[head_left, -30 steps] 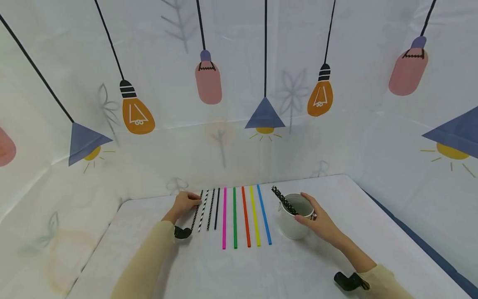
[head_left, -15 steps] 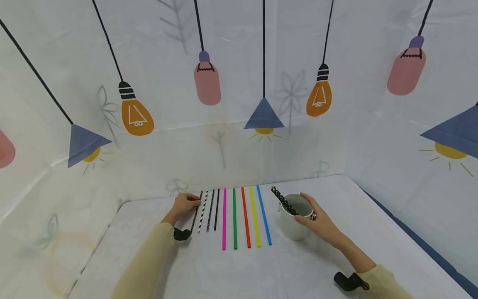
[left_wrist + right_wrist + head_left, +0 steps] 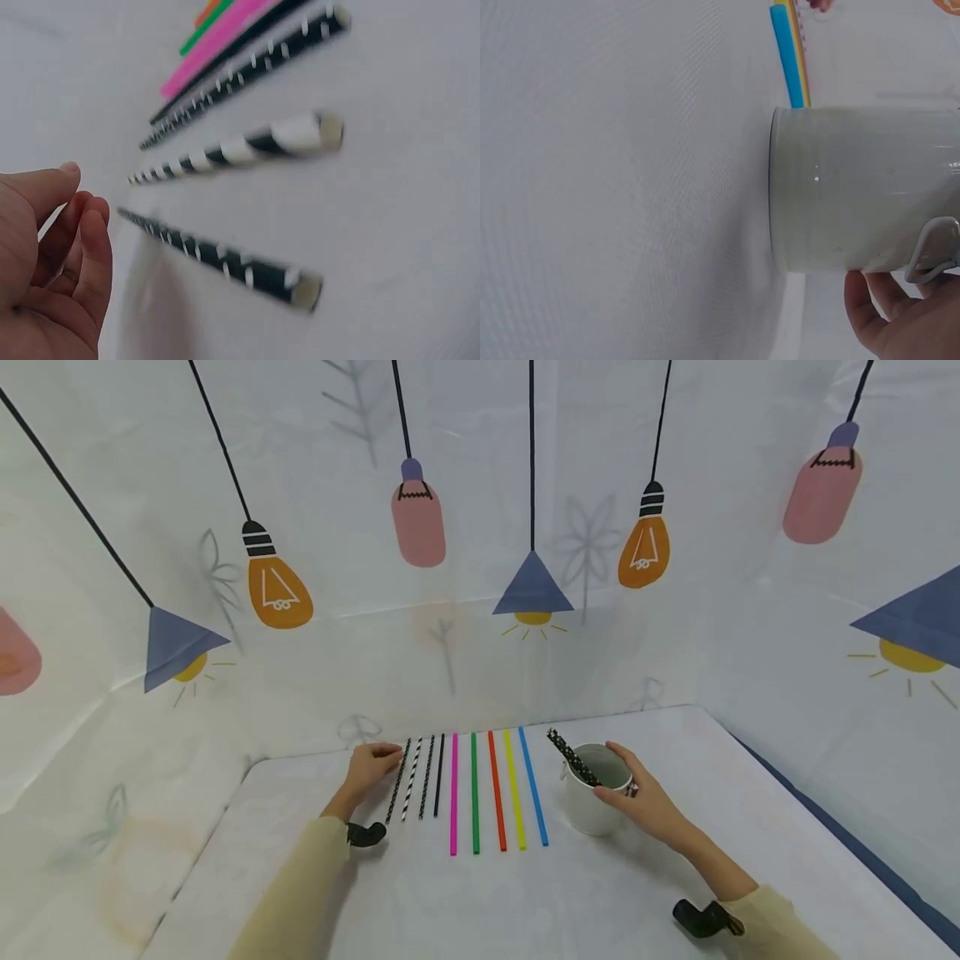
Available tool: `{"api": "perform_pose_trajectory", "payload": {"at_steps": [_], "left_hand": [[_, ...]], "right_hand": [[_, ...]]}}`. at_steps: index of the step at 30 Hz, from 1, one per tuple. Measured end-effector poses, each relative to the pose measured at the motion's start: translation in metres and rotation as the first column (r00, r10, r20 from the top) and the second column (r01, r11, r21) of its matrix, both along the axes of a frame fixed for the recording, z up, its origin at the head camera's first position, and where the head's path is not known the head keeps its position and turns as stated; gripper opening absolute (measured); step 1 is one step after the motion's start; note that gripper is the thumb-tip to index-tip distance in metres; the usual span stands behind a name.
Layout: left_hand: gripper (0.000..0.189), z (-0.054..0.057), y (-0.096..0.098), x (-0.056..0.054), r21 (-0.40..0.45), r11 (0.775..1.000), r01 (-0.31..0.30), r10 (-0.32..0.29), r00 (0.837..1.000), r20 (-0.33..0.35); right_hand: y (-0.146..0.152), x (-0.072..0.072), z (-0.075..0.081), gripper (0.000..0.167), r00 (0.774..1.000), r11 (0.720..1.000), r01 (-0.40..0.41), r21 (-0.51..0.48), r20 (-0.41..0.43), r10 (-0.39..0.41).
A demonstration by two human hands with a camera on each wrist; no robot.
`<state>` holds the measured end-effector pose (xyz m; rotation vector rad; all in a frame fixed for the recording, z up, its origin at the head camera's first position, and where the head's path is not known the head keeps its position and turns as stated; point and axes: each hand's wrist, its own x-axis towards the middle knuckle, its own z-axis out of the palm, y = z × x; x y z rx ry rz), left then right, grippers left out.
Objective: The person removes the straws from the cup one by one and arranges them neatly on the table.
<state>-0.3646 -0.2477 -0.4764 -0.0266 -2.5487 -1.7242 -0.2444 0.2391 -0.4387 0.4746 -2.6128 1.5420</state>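
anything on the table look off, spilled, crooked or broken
Nothing stands out. The straws lie side by side in a row, with no visible damage or spill. The bucket stands upright in the right hand's grip; the spotted straw or straws inside simply lean on its rim.

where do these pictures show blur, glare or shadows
Left wrist: the straws look blurred, the left hand crisper. Right wrist: small glints on the bucket, a soft shadow on the table. Head: a faint shadow beside the left sleeve.
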Motion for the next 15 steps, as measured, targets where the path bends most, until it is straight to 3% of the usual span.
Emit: {"api": "perform_pose_trajectory", "payload": {"at_steps": [4, 9, 15], "left_hand": [[0.035, 0.013, 0.015, 0.013, 0.129, 0.991, 0.042, -0.036, 0.998, -0.051], [0.035, 0.037, 0.039, 0.032, 0.26, 0.961, 0.094, -0.074, 0.994, -0.085], [0.031, 0.051, 0.074, 0.043, 0.257, 0.954, 0.154, -0.116, 0.981, -0.156]], "right_hand": [[0.0, -0.001, 0.001, 0.081, 1.0, 1.0, -0.007, -0.005, 0.003, 0.007], [-0.002, -0.001, 0.001, 0.081, 1.0, 1.0, -0.013, -0.012, 0.01, 0.013], [-0.003, 0.003, 0.005, 0.081, 1.0, 1.0, 0.002, 0.002, 0.012, -0.002]]}}
